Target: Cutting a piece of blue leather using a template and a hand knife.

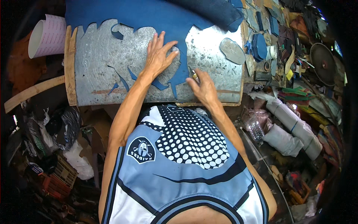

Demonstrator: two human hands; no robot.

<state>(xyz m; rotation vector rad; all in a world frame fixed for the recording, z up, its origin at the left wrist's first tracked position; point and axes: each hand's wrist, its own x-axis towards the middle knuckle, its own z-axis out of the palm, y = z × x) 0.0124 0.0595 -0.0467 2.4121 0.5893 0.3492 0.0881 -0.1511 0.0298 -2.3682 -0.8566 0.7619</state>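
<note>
A large blue sheet, leather-like, lies across the far side of the metal-topped board, its near edge cut into curves. My left hand rests with fingers spread beside a rounded cutout in it. Whether a grey template or bare metal lies under that palm, I cannot tell. To its right, a narrow blue strip runs toward me. My right hand is closed around a small tool with a brass-coloured part, close to the strip; its tip is hidden. Thin blue offcuts lie left of the strip.
A grey rounded template lies at the board's right side. Beyond it are a stack of blue cut pieces and many scraps. A roll of printed sheet stands at the left. Wrapped rolls lie at the lower right.
</note>
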